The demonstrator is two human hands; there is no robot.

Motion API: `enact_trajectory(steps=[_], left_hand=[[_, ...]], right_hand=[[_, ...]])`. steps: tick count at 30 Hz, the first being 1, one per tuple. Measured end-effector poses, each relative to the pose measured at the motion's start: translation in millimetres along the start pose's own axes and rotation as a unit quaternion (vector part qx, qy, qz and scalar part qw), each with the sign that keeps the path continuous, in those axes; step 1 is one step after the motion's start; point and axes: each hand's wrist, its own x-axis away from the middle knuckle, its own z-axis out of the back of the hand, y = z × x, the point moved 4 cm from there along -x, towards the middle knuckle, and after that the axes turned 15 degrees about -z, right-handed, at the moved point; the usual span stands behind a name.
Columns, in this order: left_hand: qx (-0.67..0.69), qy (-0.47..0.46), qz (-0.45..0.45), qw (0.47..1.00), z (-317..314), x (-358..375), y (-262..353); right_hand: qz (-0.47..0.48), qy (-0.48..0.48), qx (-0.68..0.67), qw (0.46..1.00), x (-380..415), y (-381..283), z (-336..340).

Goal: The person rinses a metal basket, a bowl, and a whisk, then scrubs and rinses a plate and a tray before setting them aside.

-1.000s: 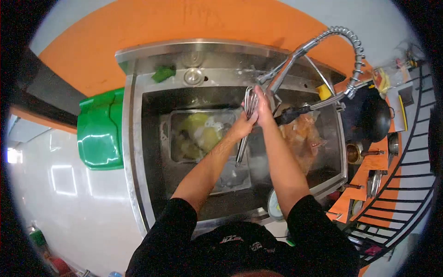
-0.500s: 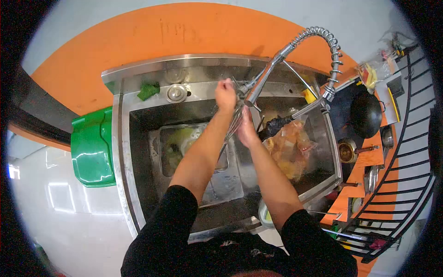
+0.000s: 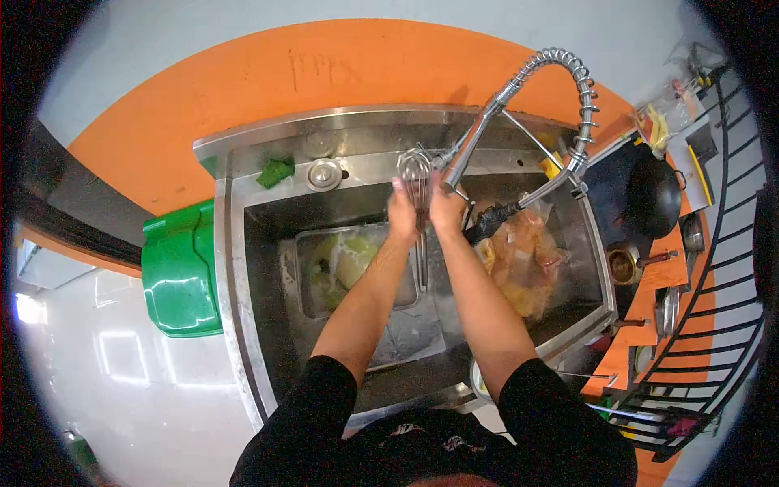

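Over the steel sink [image 3: 268, 357], a metal whisk [image 3: 415, 172] points its wires up toward the back edge, its handle hanging down. My left hand [image 3: 401, 213] is closed against the left side of the whisk. From the right side, my right hand [image 3: 445, 207] closes on the whisk too, just below the faucet body [image 3: 462, 166]. Below my left hand, a clear tray [image 3: 304, 304] in the sink holds liquid and something pale green. Right of my right hand lies a clear bag [image 3: 519, 264] with orange-yellow contents.
A green scouring pad [image 3: 276, 172] and a round metal drain part [image 3: 324, 174] sit on the back ledge. The coiled spring hose [image 3: 586, 97] arches at the right. Beyond are a black wok [image 3: 653, 197] and a pot [image 3: 623, 265]. A green bin [image 3: 182, 272] stands left.
The whisk has gone from tilted to nearly upright. My left hand has moved down to the whisk's side, and my right hand has shifted slightly. The whole view has shifted a little.
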Motion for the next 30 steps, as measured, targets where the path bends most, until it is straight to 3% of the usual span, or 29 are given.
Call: enact_trajectory(steps=[2, 4, 6, 7, 8, 10, 12, 15, 16, 18, 20, 21, 22, 24, 25, 26, 27, 28, 30], left_hand=[[0.079, 0.071, -0.100, 0.989, 2, -13, 17], [0.114, 0.126, -0.060, 0.984, -2, -16, 37], [0.273, 0.164, -0.065, 0.946, -7, -23, 51], [0.226, 0.232, -0.011, 0.946, 1, -25, 43], [0.224, 0.231, -0.012, 0.947, 9, -27, 41], [0.255, 0.034, 0.092, 0.962, 1, -23, 42], [0.193, -0.024, 0.111, 0.975, -14, -13, 48], [0.065, -0.119, 0.137, 0.981, -31, -12, 23], [-0.004, -0.156, 0.144, 0.977, -38, -12, 16], [-0.045, -0.152, 0.107, 0.982, -49, -19, 8], [-0.144, -0.228, -0.143, 0.952, -54, -53, -23], [-0.215, -0.210, -0.352, 0.886, -63, -46, -5], [-0.211, -0.208, -0.352, 0.888, -64, -50, -9], [-0.239, -0.274, -0.363, 0.858, -67, -61, -12], [-0.160, -0.304, -0.227, 0.911, -67, -66, -7], [-0.159, -0.306, -0.228, 0.910, -71, -64, 3], [-0.069, -0.207, -0.064, 0.974, -68, -65, 3], [0.023, -0.098, 0.105, 0.989, -65, -59, 5], [0.048, -0.049, 0.138, 0.988, -51, -42, 23]], right_hand=[[0.058, -0.002, 0.021, 0.998, 19, 5, 10], [0.095, -0.106, 0.053, 0.988, 32, 40, 1], [0.086, -0.155, 0.051, 0.983, 49, 36, 10], [0.075, -0.202, 0.045, 0.976, 53, 38, 9], [0.075, -0.202, 0.043, 0.975, 49, 38, 9], [-0.156, -0.271, 0.005, 0.950, 36, 53, 8], [-0.184, -0.287, -0.056, 0.938, 32, 56, 8], [-0.112, -0.334, -0.082, 0.932, 31, 50, 4], [-0.156, -0.321, -0.145, 0.923, 33, 49, 7], [-0.197, -0.302, -0.205, 0.910, 42, 48, 14], [-0.284, -0.366, -0.214, 0.860, 54, 72, 13], [-0.335, -0.362, -0.241, 0.836, 69, 63, 18], [-0.335, -0.360, -0.238, 0.838, 69, 65, 19], [-0.344, -0.433, -0.267, 0.789, 73, 64, 14], [-0.305, -0.401, -0.241, 0.830, 73, 57, 15], [-0.303, -0.400, -0.242, 0.830, 69, 51, 18], [-0.284, -0.376, -0.251, 0.845, 60, 43, 19], [-0.266, -0.352, -0.260, 0.859, 52, 36, 21], [-0.279, -0.331, -0.250, 0.866, 45, 28, 18]])
